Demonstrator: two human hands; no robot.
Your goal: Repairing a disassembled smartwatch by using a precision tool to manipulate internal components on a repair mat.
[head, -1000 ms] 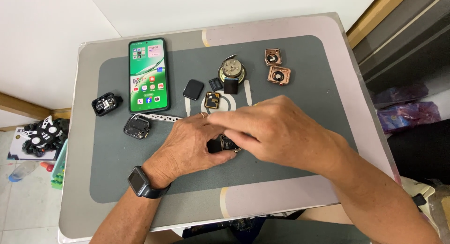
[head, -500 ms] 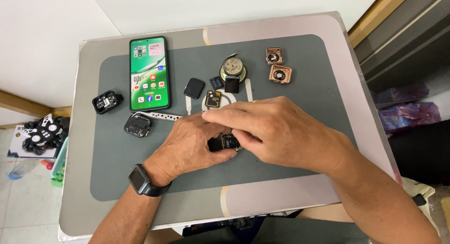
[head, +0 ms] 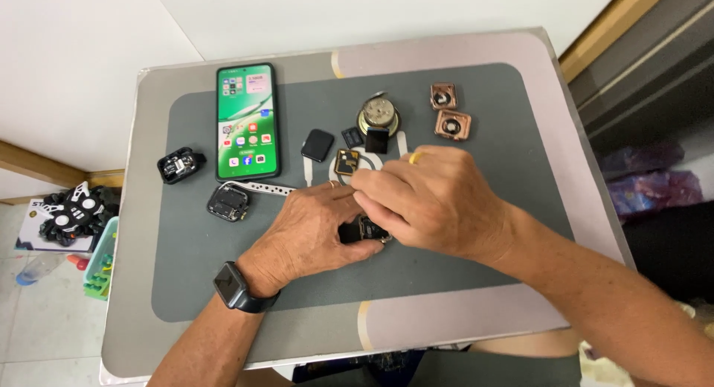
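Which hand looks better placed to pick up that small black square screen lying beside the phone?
Probably the left hand: it lies nearer the black square screen, on the phone's side. The right hand sits farther right and would need to cross over. Both now grip the small watch body.

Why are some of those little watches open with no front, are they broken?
Several look taken apart. The open watch case left of the left hand shows its insides, and a loose black screen lies beside the phone. Both hands hold a small dark watch body.
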